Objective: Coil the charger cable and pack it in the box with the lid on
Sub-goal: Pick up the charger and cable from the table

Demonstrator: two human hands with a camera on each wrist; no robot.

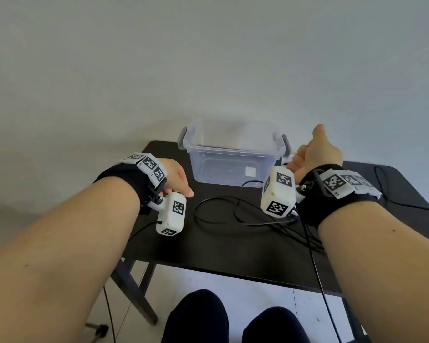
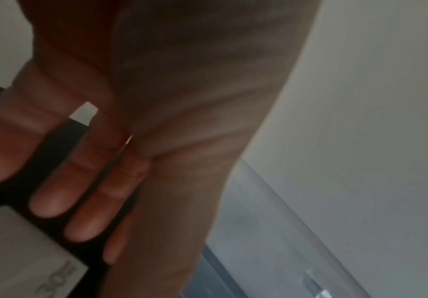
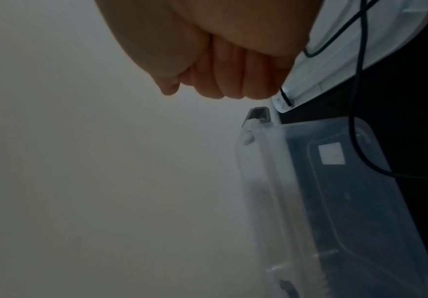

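On the dark surface [image 1: 233,256], the left hand [image 1: 176,177] is hovering at the left, palm down, its fingers [image 2: 52,203] hanging straight and slack, holding nothing. Just right of it, at the far edge, the clear box [image 1: 233,154] is standing lidless, showing only a white square label on its floor. The black charger cable [image 1: 223,211] is lying in loose, uncoiled loops near the box. The right hand [image 1: 317,149] is lifting beside the box's right end, fingers curled into a fist, thumb up, apparently gripping nothing. The white lid [image 3: 376,40] is lying beyond it.
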